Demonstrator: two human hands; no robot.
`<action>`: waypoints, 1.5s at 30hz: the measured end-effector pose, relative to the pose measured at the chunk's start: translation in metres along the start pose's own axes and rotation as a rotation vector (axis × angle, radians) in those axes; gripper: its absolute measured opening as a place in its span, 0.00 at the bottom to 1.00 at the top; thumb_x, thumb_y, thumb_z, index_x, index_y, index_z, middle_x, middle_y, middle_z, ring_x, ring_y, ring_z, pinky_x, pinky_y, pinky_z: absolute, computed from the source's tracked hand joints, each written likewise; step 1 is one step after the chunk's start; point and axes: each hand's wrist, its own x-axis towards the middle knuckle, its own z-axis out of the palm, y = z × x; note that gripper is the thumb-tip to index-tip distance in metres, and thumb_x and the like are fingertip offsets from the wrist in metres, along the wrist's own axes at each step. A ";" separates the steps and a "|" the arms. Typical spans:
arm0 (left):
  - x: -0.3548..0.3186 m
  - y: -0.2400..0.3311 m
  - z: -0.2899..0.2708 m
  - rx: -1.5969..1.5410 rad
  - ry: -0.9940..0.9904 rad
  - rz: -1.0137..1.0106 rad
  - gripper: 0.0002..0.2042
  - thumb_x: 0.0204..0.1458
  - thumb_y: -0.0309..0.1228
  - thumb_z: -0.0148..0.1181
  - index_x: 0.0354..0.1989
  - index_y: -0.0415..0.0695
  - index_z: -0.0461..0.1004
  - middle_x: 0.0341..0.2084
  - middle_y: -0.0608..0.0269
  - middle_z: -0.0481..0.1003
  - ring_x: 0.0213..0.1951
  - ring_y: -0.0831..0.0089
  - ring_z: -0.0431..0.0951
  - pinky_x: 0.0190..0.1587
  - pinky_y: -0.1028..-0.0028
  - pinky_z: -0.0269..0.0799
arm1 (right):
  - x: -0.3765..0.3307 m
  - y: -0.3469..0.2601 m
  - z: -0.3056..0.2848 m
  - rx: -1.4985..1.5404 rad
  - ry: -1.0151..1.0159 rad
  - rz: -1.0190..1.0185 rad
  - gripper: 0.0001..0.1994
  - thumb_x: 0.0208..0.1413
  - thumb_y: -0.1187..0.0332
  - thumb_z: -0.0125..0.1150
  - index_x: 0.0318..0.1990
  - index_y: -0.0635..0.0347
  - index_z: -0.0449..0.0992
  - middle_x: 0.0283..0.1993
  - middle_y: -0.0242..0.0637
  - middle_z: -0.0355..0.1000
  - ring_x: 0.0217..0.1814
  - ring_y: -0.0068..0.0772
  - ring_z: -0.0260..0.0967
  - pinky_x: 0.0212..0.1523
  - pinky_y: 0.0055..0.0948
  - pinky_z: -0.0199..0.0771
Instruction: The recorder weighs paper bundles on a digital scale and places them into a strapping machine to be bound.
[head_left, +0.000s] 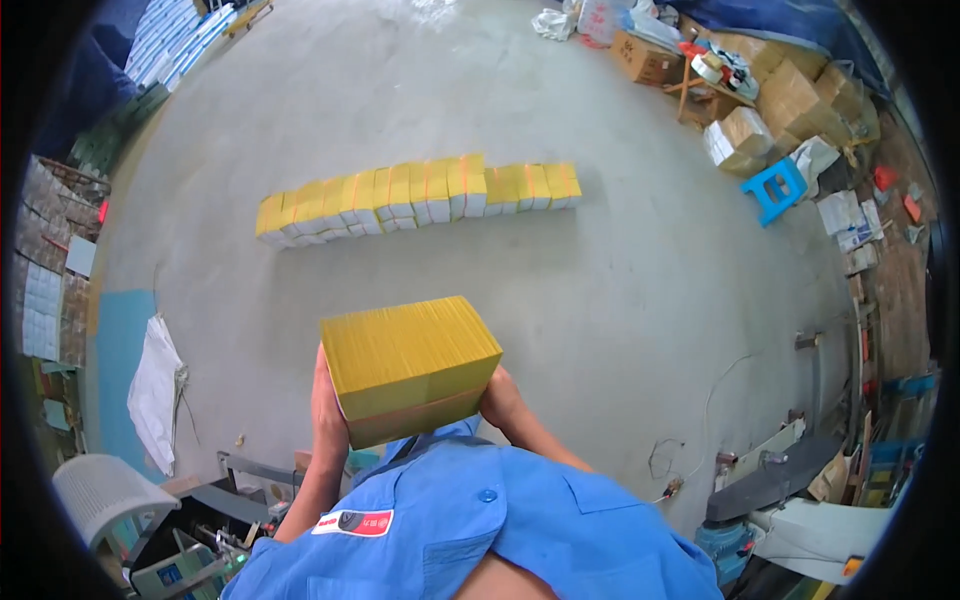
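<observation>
Between my two hands I carry a thick block of yellow paper booklets, bound with a reddish band around its side. My left hand presses against the block's left end, its fingers partly hidden behind it. At the right end, my right hand grips the other side, and its fingertips are also mostly covered. Farther ahead on the floor stands a long row of similar yellow-topped, white-sided bundles, several of them banded in pink. Toward the right, the row is lower.
Grey floor surrounds the row. A blue stool and cardboard boxes stand at the far right. White sheeting lies at the left, near a pale chair back. Machine parts flank me at the lower right.
</observation>
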 end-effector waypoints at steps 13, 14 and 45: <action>0.367 -0.047 0.165 0.008 -0.133 -0.070 0.26 0.67 0.42 0.32 0.65 0.36 0.58 0.61 0.48 0.64 0.65 0.57 0.59 0.67 0.67 0.50 | 0.277 0.188 -0.143 1.155 0.246 0.995 0.19 0.63 0.60 0.45 0.53 0.64 0.71 0.52 0.43 0.72 0.53 0.37 0.70 0.53 0.38 0.72; 0.387 -0.052 0.175 0.011 -0.122 -0.093 0.26 0.67 0.42 0.32 0.65 0.36 0.58 0.61 0.48 0.64 0.65 0.57 0.59 0.67 0.67 0.50 | 0.294 0.200 -0.154 1.141 0.234 1.021 0.19 0.63 0.60 0.45 0.53 0.63 0.71 0.52 0.43 0.72 0.53 0.37 0.70 0.53 0.38 0.72; 0.731 -0.362 0.570 -1.569 0.587 -1.193 0.23 0.60 0.53 0.43 0.59 0.55 0.66 0.57 0.64 0.68 0.57 0.59 0.68 0.54 0.48 0.66 | 0.764 0.749 -0.109 -0.286 -1.036 0.765 0.28 0.61 0.49 0.40 0.56 0.61 0.73 0.58 0.52 0.70 0.59 0.48 0.67 0.59 0.39 0.64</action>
